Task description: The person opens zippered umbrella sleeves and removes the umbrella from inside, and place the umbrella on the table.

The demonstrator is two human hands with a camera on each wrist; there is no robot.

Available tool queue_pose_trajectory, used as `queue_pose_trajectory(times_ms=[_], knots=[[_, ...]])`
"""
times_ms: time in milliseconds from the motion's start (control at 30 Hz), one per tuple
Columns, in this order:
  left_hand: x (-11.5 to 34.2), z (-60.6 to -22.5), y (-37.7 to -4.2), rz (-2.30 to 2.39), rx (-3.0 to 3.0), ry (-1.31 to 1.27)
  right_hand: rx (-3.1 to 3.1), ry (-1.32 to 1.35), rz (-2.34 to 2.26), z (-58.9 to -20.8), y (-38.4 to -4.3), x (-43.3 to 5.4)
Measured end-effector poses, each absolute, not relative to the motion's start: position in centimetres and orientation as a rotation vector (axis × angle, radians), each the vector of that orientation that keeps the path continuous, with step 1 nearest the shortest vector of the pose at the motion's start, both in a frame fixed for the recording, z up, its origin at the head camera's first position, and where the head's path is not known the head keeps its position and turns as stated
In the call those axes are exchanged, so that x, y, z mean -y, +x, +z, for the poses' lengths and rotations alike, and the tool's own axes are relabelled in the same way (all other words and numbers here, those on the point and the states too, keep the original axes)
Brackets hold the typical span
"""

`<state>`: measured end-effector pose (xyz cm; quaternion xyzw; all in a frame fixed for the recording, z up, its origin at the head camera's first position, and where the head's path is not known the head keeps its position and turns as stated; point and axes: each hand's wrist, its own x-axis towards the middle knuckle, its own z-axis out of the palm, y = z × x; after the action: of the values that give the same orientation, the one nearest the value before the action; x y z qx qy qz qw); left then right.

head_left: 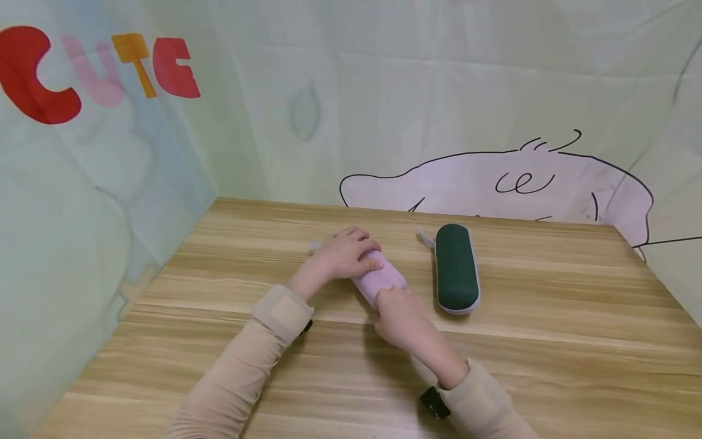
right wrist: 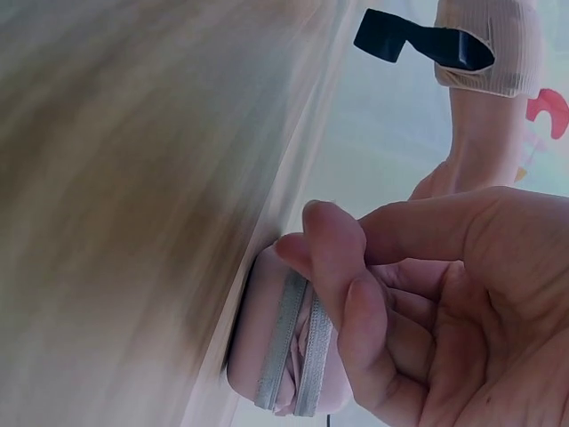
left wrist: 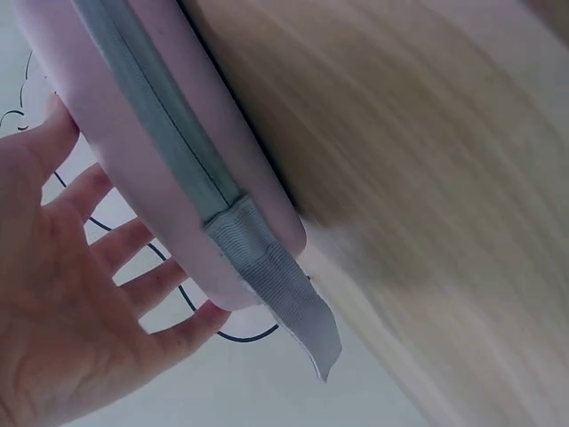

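A pale pink zip case (head_left: pixel 382 278) lies slanted on the table in the head view. My left hand (head_left: pixel 347 253) grips its far part from above, the thumb along the top. In the left wrist view the fingers curl along the side, and a grey fabric tab (left wrist: pixel 289 298) sticks out past the end of the grey zipper (left wrist: pixel 164 120). At the near end my right hand (head_left: pixel 403 318) has its thumb and fingers pinched at the zipper; the zipper pull is hidden by them. The right wrist view shows the zipper tracks (right wrist: pixel 277 356) parted there, with pink lining between.
A dark green zip case (head_left: pixel 457 268) with a light edge and a pale strap (head_left: pixel 425 239) lies to the right of the pink one. The wood-grain table (head_left: pixel 263 244) meets printed cloth walls (head_left: pixel 263 122) at its back and sides.
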<state>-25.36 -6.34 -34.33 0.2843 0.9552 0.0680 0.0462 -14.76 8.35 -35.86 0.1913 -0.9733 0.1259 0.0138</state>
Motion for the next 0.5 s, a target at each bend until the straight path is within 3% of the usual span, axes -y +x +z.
queue_pose_trajectory(times_ms=[500], knots=[[6.16,-34.96,-24.34,0.239,-3.009,0.708,3.037,0.567,0.395,-35.89,-14.84,-8.74]])
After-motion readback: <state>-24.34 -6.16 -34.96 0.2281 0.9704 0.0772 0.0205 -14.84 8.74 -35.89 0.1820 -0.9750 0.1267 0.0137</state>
